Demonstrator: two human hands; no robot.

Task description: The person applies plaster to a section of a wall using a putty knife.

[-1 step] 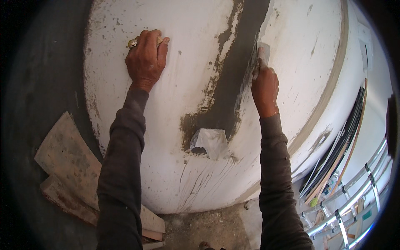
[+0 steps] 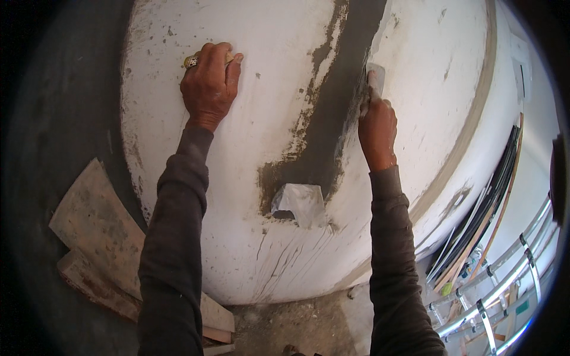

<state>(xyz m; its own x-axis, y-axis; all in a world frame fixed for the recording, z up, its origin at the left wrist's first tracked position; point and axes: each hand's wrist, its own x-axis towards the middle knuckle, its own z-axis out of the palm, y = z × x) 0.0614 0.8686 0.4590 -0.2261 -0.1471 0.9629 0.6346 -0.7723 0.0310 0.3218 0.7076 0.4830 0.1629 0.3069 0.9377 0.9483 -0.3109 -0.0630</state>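
Observation:
My left hand (image 2: 209,83), with a large ring on one finger, is closed against the white wall (image 2: 261,113). Its fingers curl round a small yellowish piece, mostly hidden, that I cannot make out. Farther right, my right hand (image 2: 377,130) grips a putty knife (image 2: 377,78), the forefinger stretched along its blade. That blade lies flat at the right edge of a dark grey strip of wet-looking filler (image 2: 332,118) running down the wall. At the strip's lower end, a crumpled clear plastic sheet (image 2: 306,202) covers part of a recess.
Worn boards (image 2: 98,219) lean at the lower left beside a dark grey surface (image 2: 59,107). On the right stand long black rods (image 2: 487,196) and a shiny metal ladder-like frame (image 2: 499,302). Dusty floor (image 2: 297,323) shows below the wall.

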